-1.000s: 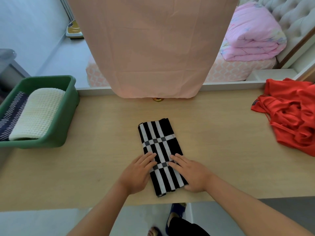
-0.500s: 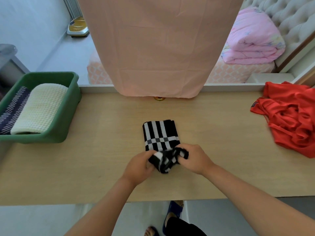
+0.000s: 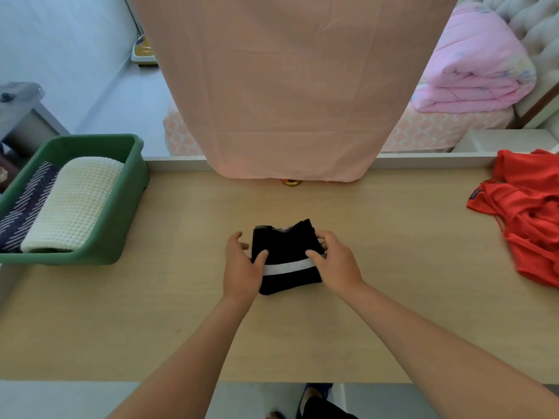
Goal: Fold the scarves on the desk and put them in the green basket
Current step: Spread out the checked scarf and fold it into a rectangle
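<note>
Scarves folded number three: one black-and-white striped scarf (image 3: 287, 261) at the middle of the pale wooden desk (image 3: 393, 282), and two inside the one green plastic basket (image 3: 121, 225) at the far left. These two are a cream waffle-knit roll (image 3: 75, 204) and a navy scarf with white dashes (image 3: 27, 207) to its left. One loose heap of red cloth (image 3: 526, 213) lies at the right edge of the desk, well apart from the rest. Two bare hands are in view.

The black-and-white striped scarf sits flat on the desk between both hands. The left hand (image 3: 242, 267) holds its left edge, with the thumb laid on top and the fingers curved round the side. The right hand (image 3: 335, 264) grips the right edge the same way, thumb on top and fingers curled at the far right corner. Whether any fingers reach under the cloth cannot be told.

A second ago the scarf lay as a long strip running near to far, with both hands flat on its near end. Half a second ago that end was lifted and bunched in the fingers. Now it is doubled over into a short, squat packet, mostly black with one white band across it. The far corners stand up a little. The basket, its two scarves and the red heap lie as before.

A peach hanging sheet (image 3: 287, 86) drops to the far edge of the desk.
</note>
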A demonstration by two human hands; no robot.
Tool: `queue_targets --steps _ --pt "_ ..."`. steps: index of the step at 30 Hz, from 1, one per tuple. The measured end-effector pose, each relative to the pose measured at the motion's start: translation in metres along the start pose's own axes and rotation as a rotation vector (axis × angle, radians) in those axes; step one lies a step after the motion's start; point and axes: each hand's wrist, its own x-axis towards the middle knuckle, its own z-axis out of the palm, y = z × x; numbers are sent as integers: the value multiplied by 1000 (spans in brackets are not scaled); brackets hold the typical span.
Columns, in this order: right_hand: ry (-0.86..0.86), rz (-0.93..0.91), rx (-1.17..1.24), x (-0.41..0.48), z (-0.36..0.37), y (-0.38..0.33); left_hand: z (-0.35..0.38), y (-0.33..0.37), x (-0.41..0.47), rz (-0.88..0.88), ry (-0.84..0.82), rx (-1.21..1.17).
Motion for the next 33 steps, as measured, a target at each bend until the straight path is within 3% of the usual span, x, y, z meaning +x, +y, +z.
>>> queue_targets --steps 1,3,5,6,9,11,13,15,20,31,33 --pt "8 -5 -27 6 3 -1 2 -2 3 99 59 134" --pt "27 -7 -95 16 10 -2 6 -6 10 458 136 416" --pt "58 20 -164 25 15 -5 12 -12 21 732 76 594" --pt "82 -7 -249 28 17 -4 15 -13 24 750 -1 662" --pt "125 -358 -623 41 24 2 19 -15 36 532 -179 787" --pt "-15 -507 -651 49 27 6 19 -17 48 398 -247 756" --pt "-243 -446 -619 57 29 8 18 -15 57 327 -299 701" --pt "-357 -377 -608 65 30 14 16 -10 63 250 -349 600" --pt "-432 -331 -614 82 26 14 13 3 91 130 -329 559" --pt "-531 -377 -521 67 47 -11 -30 4 107 -196 -761 529" --pt "-547 -367 -493 59 58 -24 -42 -9 99 -202 -780 473"
